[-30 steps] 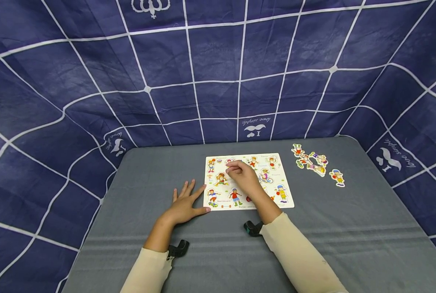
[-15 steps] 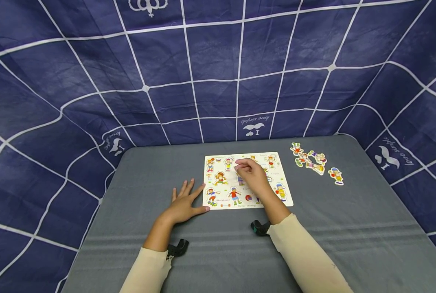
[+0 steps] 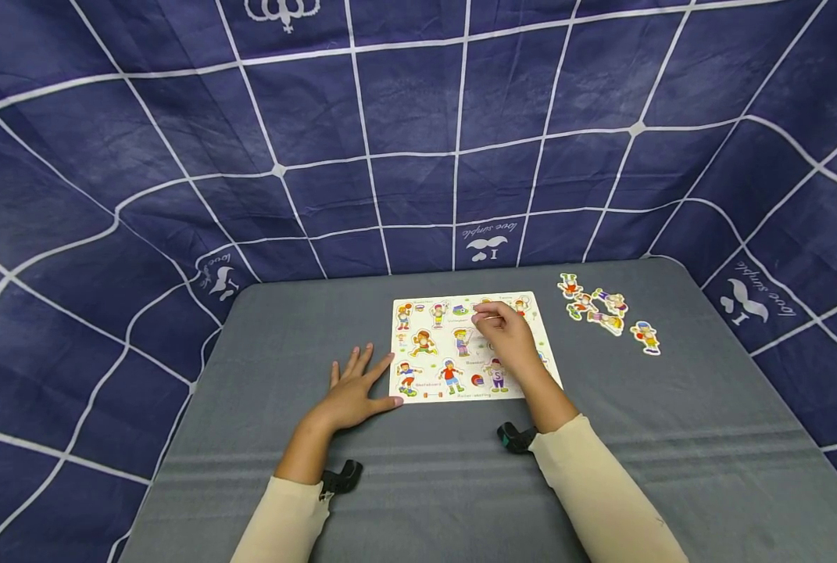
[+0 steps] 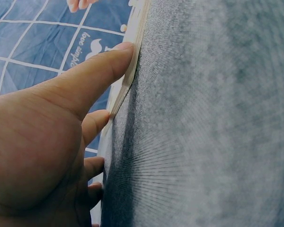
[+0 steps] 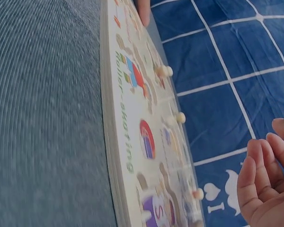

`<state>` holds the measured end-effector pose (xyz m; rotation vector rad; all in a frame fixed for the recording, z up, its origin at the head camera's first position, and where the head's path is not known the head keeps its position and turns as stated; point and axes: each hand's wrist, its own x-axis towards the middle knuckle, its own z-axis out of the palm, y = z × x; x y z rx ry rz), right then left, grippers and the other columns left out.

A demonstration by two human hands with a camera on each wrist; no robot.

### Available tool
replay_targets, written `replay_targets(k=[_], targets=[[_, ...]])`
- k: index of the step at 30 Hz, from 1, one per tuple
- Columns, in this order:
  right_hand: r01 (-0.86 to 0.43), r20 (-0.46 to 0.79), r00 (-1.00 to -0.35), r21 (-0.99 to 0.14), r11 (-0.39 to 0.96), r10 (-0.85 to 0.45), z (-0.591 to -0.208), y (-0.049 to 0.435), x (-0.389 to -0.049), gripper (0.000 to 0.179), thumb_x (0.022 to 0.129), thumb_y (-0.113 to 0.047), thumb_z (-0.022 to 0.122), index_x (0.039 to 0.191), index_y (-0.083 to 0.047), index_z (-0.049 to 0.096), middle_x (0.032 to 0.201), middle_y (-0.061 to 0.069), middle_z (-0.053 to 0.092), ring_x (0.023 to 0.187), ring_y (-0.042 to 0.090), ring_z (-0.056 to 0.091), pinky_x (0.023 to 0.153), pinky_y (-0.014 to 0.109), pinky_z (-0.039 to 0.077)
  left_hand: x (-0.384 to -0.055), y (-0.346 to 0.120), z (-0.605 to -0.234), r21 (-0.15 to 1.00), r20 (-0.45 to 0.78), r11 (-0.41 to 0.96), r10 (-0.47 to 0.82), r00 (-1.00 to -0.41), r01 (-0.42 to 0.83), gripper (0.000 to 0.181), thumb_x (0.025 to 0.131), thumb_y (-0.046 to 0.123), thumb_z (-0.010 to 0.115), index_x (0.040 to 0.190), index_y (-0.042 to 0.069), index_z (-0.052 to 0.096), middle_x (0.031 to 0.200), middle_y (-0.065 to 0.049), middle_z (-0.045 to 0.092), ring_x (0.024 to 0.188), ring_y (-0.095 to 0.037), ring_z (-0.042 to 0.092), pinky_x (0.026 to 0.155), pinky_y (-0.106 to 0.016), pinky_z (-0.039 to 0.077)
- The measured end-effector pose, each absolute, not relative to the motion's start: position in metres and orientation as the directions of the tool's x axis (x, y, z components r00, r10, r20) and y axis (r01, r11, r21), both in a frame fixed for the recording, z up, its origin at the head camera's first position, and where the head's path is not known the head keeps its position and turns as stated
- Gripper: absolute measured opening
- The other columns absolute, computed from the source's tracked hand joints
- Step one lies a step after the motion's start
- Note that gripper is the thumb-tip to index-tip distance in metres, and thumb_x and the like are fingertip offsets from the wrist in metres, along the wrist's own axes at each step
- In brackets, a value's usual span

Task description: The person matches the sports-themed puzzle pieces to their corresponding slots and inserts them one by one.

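Observation:
A white peg puzzle board [image 3: 432,367] with colourful sports figures lies on the grey table. My left hand [image 3: 351,399] is spread flat on the cloth at the board's left side. In the left wrist view its thumb [image 4: 118,59] and a fingertip touch the board's edge. Above the right half of the board hovers my right hand [image 3: 509,336], hiding some figures. Its fingers [image 5: 262,175] are loosely bent in the right wrist view, and nothing shows between them and the thumb. Small wooden knobs [image 5: 181,117] stick up from the board there.
Several loose figure pieces [image 3: 606,323] lie in a cluster at the back right of the table. One more piece, a figure in yellow [image 3: 645,338], sits apart, nearer to me. A blue gridded cloth [image 3: 418,188] hangs behind and at both sides.
My right hand has moved to the right across the board, uncovering figures in its middle. The left hand has stayed in place. The loose pieces have not moved.

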<state>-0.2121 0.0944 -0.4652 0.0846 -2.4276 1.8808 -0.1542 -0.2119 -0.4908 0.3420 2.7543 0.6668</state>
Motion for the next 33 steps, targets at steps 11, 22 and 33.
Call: replay_targets(k=[11, 22, 33], targets=[[-0.087, 0.102, -0.993, -0.974, 0.207, 0.062, -0.465, 0.122, -0.21, 0.028, 0.096, -0.008, 0.063, 0.122, 0.002, 0.067, 0.108, 0.016, 0.071, 0.08, 0.003, 0.064, 0.072, 0.017, 0.051, -0.154, -0.212, -0.491, 0.469, -0.225, 0.869, 0.289, -0.93, 0.156, 0.089, 0.088, 0.063, 0.068, 0.161, 0.032, 0.027, 0.171, -0.014, 0.005, 0.159, -0.039, -0.005, 0.12, -0.071, -0.008], [-0.077, 0.103, -0.983, -0.982, 0.171, 0.15, -0.467, 0.152, -0.209, 0.029, 0.097, -0.007, 0.062, 0.123, 0.006, 0.065, 0.097, -0.003, 0.071, 0.08, -0.004, 0.064, 0.072, 0.012, 0.049, -0.154, -0.212, -0.489, 0.472, -0.224, 0.867, 0.293, -0.929, 0.16, 0.089, 0.089, 0.064, 0.067, 0.161, 0.032, 0.027, 0.172, -0.014, 0.005, 0.159, -0.039, -0.006, 0.12, -0.071, -0.008], [-0.044, 0.086, -0.971, -0.982, 0.186, 0.224, -0.47, 0.176, -0.204, 0.031, 0.098, -0.011, 0.064, 0.124, 0.006, 0.065, 0.097, -0.005, 0.069, 0.081, -0.005, 0.064, 0.075, 0.012, 0.052, -0.155, -0.213, -0.49, 0.471, -0.224, 0.867, 0.297, -0.928, 0.164, 0.089, 0.089, 0.062, 0.067, 0.161, 0.032, 0.026, 0.172, -0.015, 0.005, 0.158, -0.039, -0.006, 0.12, -0.07, -0.009]])
